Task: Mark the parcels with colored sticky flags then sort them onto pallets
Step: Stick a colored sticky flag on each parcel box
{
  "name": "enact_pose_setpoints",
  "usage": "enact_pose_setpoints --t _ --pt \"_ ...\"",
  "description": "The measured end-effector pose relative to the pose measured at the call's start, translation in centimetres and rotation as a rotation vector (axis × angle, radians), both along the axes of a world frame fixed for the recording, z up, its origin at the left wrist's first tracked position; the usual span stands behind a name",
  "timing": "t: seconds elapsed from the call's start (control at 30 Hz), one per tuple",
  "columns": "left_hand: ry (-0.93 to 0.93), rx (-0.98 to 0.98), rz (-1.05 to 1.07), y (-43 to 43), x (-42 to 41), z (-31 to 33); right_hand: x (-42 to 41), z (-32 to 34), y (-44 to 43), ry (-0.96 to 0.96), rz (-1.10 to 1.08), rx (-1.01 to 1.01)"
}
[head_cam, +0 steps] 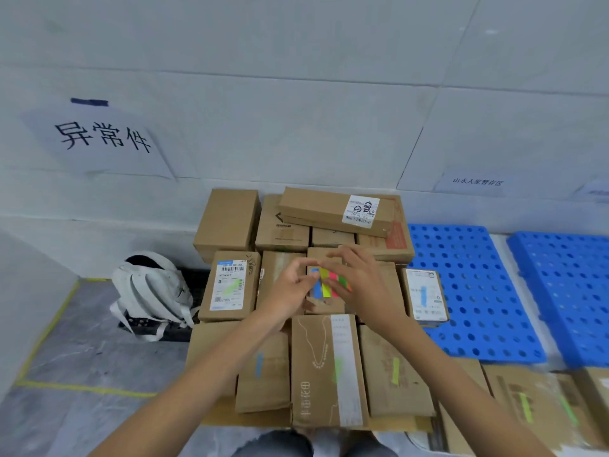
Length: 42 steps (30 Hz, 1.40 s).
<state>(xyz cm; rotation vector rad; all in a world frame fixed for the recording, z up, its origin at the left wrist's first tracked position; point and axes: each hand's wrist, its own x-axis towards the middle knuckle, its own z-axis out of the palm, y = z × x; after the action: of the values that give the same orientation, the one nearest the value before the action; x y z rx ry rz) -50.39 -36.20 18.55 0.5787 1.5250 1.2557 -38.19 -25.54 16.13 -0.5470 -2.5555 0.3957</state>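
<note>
A pad of coloured sticky flags (327, 283), with blue, yellow, pink, green and orange strips, is held over the middle of a cluster of brown cardboard parcels (324, 371). My right hand (357, 280) grips the pad from the right. My left hand (291, 288) pinches at the blue strip on its left edge. Several parcels carry flags: a blue one (259, 364), a green one (337, 369), a yellow-green one (395, 371), a green one on a labelled box (230, 286) and a blue one on the right labelled box (424, 296).
Two blue perforated plastic pallets (474, 291) (566, 291) lie on the right by the wall. More flagged parcels (534, 407) sit at the lower right. A white backpack (151, 291) leans at the left. Paper signs hang on the white wall (99, 140). Yellow floor tape (49, 328) marks the left.
</note>
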Motion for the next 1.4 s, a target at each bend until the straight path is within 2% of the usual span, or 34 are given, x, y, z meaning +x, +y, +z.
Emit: enact_pose_setpoints --t 0.33,0.53,0.73,0.83,0.93,1.0,1.1,1.17,1.23,1.4 --pt "-0.023 -0.019 0.032 0.7 -1.9 0.3 -1.8 1.5 0.2 0.065 0.028 -0.052" --pt "-0.024 -0.031 0.061 2.4 -1.8 0.4 -2.0 2.1 1.3 0.066 -0.039 -0.121" --pt "-0.004 -0.059 0.187 4.5 -1.5 -0.6 -2.3 1.2 3.0 0.065 -0.014 -0.181" --pt "0.027 -0.087 0.26 5.8 -1.9 -1.2 -2.1 1.0 3.7 0.049 -0.006 -0.303" --pt "0.065 -0.105 0.342 7.2 -2.9 -2.1 -1.8 1.3 4.8 0.054 -0.018 -0.57" --pt "0.056 -0.102 0.425 8.4 -4.0 -2.7 -1.8 2.0 6.4 0.123 -0.089 -0.743" --pt "0.017 -0.086 0.536 10.3 -5.7 -3.6 -2.3 2.4 10.7 0.307 -0.387 -0.914" --pt "0.023 -0.089 0.564 11.6 -6.8 -4.1 -3.0 1.7 14.2 0.341 -0.596 -0.89" --pt "0.043 -0.1 0.577 13.0 -7.9 -4.7 -4.0 0.0 17.4 0.292 -0.744 -0.842" --pt "0.063 -0.115 0.609 16.6 -10.2 -6.6 -6.1 -4.4 20.8 0.114 -0.892 -0.722"
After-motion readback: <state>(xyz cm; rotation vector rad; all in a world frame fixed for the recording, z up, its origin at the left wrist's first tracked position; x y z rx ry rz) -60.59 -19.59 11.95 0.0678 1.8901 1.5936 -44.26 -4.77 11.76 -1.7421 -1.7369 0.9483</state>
